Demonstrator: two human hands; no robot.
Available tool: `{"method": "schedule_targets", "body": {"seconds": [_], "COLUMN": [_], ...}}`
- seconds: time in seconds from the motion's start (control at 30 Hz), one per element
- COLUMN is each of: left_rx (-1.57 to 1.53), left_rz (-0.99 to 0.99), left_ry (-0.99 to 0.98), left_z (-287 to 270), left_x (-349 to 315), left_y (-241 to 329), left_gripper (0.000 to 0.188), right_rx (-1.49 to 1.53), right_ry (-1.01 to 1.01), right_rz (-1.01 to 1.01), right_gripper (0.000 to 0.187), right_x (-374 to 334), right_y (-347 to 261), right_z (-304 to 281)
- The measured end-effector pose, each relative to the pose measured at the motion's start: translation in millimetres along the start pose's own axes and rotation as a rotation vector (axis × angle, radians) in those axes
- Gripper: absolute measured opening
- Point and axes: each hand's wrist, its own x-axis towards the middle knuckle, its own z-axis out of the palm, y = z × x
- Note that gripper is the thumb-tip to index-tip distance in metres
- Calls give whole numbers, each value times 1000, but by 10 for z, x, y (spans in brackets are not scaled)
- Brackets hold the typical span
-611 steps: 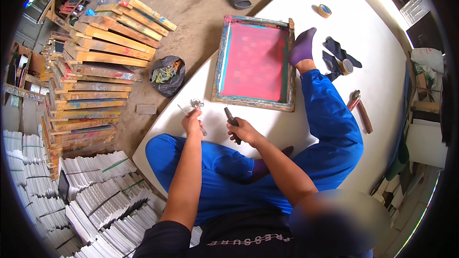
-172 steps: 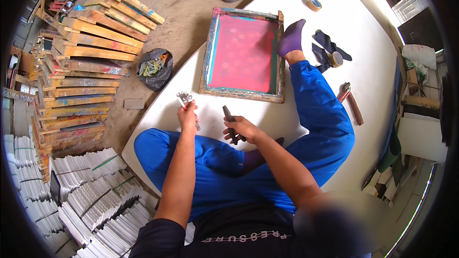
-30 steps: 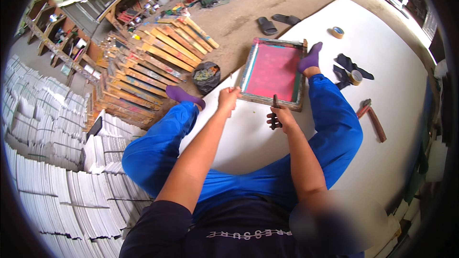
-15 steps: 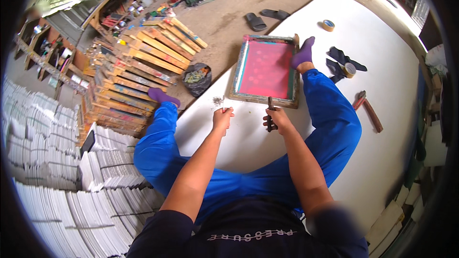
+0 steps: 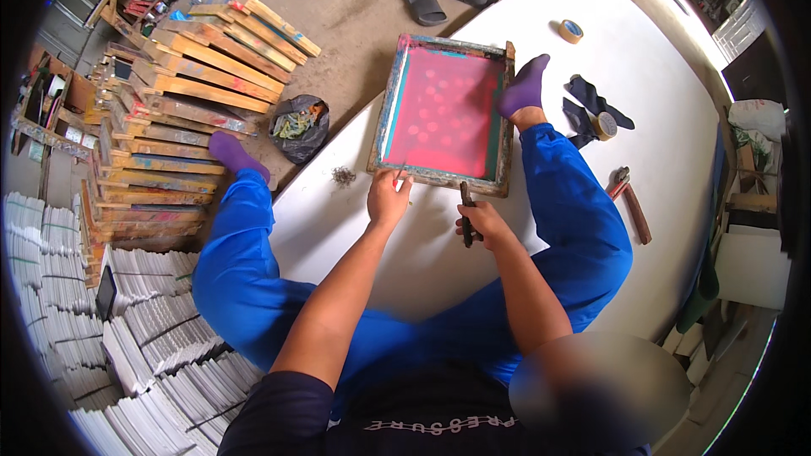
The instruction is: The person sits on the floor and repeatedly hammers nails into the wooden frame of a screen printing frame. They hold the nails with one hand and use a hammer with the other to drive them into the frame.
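Note:
A wooden silk-screen frame (image 5: 441, 183) with pink mesh (image 5: 439, 114) lies on the white board between my feet. At its near left edge is my left hand (image 5: 389, 199), closed around a thin tool with a bit of red (image 5: 394, 183); its exact kind is hard to make out. My right hand (image 5: 485, 225) grips a dark, bar-shaped tool (image 5: 465, 211) held upright just short of the frame's near edge. Left of the frame, a small heap of dark, wiry bits (image 5: 344, 176) rests on the board.
Pincers (image 5: 630, 204) lie beyond my right knee. Tape rolls (image 5: 570, 31) and black cloth strips (image 5: 598, 104) are right of the frame. A black bag of scraps (image 5: 300, 128), wooden slats (image 5: 182, 165), stacked white sheets (image 5: 160, 321) and sandals (image 5: 424, 7) lie around the board (image 5: 642, 59).
My view has shifted, so the surroundings sit further left and higher. My left hand has moved forward to the frame's near edge; my right hand still grips the dark tool.

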Motion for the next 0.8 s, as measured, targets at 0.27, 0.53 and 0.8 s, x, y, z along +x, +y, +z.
{"method": "schedule_targets", "body": {"seconds": [0.27, 0.53, 0.8], "left_rx": [-5, -47, -57], "left_rz": [219, 241, 169], "left_ry": [-114, -121, -202], "left_z": [237, 283, 186], "left_x": [349, 217, 227], "left_y": [8, -117, -70], "left_gripper": [26, 26, 26], "right_rx": [-85, -204, -217], "right_ry": [27, 7, 25], "right_rz": [82, 115, 124], "right_gripper": [29, 27, 30], "right_x": [2, 59, 66], "right_y": [-278, -379, -504], "right_z": [-84, -60, 17]}}
